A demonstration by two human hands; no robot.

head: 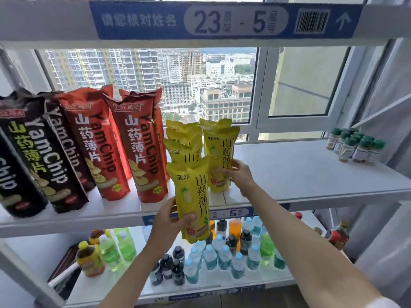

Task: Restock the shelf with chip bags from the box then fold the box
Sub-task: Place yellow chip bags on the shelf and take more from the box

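My left hand (pixel 170 221) grips a yellow chip bag (pixel 192 196) by its lower part, holding it upright just in front of the white shelf (pixel 311 170). My right hand (pixel 239 174) rests against the side of another yellow bag (pixel 219 152) standing on the shelf. More yellow bags (pixel 183 141) stand in a row behind the held one. Red yam chip bags (pixel 138 147) and black yam chip bags (pixel 44 156) lean on the shelf's left part. The box is out of view.
Small green-capped jars (pixel 353 145) stand at the shelf's back right. The lower shelf holds several drink bottles (pixel 222 252). A window (pixel 155 74) is behind the shelf, and a labelled shelf beam (pixel 200 18) runs overhead.
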